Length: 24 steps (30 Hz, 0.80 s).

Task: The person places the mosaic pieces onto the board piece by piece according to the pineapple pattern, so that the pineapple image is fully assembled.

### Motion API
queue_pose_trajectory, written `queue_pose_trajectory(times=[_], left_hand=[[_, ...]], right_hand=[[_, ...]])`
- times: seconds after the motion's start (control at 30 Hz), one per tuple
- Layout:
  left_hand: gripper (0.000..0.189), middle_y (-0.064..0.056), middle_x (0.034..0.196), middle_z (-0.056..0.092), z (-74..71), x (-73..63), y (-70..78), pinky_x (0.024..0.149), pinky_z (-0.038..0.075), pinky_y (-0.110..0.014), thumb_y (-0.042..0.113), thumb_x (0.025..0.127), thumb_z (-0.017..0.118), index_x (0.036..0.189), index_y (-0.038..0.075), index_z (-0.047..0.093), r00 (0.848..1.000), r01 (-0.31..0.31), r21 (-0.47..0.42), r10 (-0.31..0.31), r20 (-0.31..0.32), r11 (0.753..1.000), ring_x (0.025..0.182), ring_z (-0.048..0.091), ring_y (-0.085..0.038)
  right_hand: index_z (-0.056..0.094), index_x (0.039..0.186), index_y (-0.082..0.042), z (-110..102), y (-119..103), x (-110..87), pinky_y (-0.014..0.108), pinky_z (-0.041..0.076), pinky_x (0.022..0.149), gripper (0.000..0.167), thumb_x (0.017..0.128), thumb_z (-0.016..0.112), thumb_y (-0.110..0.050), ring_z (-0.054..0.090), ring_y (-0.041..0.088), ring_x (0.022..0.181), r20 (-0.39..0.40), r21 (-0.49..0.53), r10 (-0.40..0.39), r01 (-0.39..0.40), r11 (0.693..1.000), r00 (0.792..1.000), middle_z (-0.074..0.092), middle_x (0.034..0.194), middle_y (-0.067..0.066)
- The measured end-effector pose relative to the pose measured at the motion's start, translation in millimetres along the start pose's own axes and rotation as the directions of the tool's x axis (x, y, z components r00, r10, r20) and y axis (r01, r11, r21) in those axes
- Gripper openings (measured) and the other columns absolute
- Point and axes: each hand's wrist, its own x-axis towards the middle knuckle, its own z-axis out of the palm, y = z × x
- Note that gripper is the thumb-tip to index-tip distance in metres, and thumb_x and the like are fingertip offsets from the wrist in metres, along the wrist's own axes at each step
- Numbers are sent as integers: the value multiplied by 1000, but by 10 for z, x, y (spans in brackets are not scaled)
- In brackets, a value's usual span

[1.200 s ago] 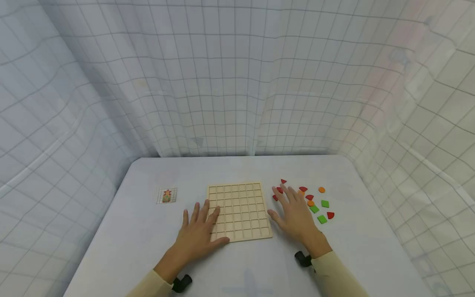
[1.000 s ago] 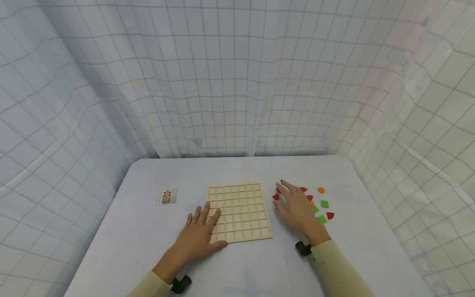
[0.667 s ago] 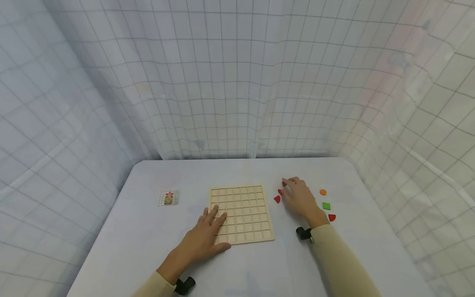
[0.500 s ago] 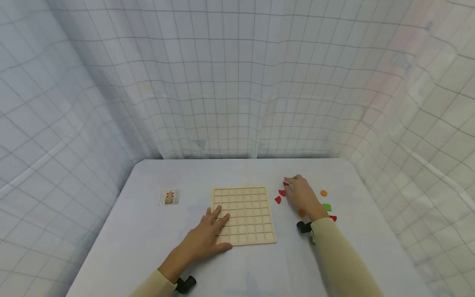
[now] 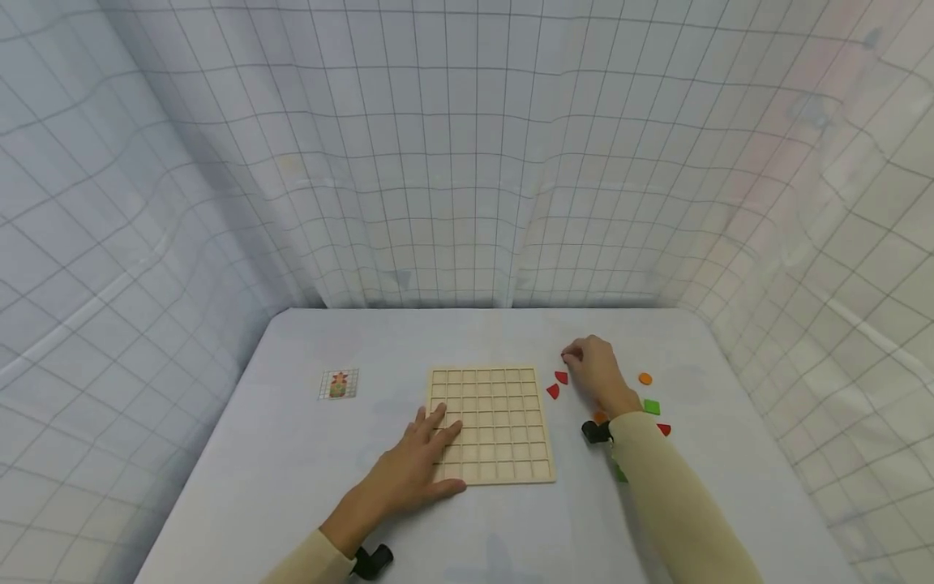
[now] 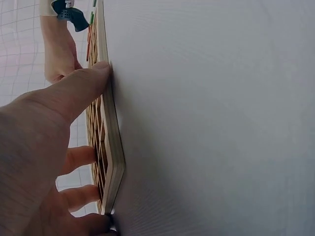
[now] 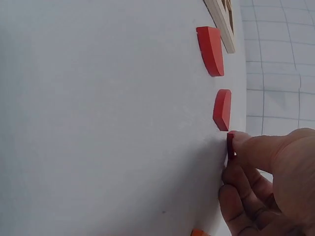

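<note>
A pale wooden grid board [image 5: 503, 422] lies mid-table. My left hand [image 5: 404, 477] rests on its near left corner with fingers spread over the cells; in the left wrist view the thumb [image 6: 81, 88] presses along the board's edge. Beyond the board's right side, my right hand [image 5: 600, 375] pinches a small red wedge piece [image 7: 230, 146] between thumb and fingers, low at the tabletop. Two more red wedge pieces, one [image 7: 222, 109] close to those fingertips and another [image 7: 211, 51] nearer the board, lie flat.
Around the right forearm lie an orange disc [image 5: 645, 379], a green square [image 5: 652, 407], a red piece [image 5: 664, 430] and another orange piece [image 5: 601, 418], partly covered. A small gridded picture card [image 5: 339, 384] sits at left. White gridded curtains [image 5: 438, 203] enclose the table's back and sides.
My right hand has reached farther away over the loose pieces, and its spread fingers have closed into a pinch on a red wedge piece. The left hand stays on the board.
</note>
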Motion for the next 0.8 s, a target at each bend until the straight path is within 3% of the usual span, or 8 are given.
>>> queue_pose_trajectory(times=[0.23,0.4,0.6,0.8], left_hand=[[96,-21,193,29,-7,-20,0,121,54,-81,61,101,88,178,18,50,1000,-15,4,15,-5,1000,177,28,-58],[96,-23,192,29,0,-15,-10,126,51,-78,60,101,88,178,16,49,1000,-31,10,31,-5,999,177,27,-59],[96,-24,192,30,-5,-8,-17,133,45,-75,58,101,89,178,14,50,999,-41,3,41,-4,999,177,28,-60],[96,-22,193,29,-16,-3,-30,126,51,-79,60,102,88,178,16,50,999,-41,-6,41,-6,999,177,28,-59]], right_hand=[[79,124,-1,-43,-47,21,51,63,105,16,116,73,-13,67,33,113,84,-12,18,-17,1000,996,75,123,19],[77,126,-3,-38,-55,48,49,63,105,18,114,76,-17,65,32,113,114,-14,60,-59,998,992,73,121,17],[76,119,-4,-14,-55,52,45,63,98,13,110,81,-12,67,30,104,100,22,42,-45,999,994,77,112,14],[83,125,-7,2,-88,32,41,63,93,15,110,80,-10,74,30,104,39,100,-16,12,995,999,82,120,15]])
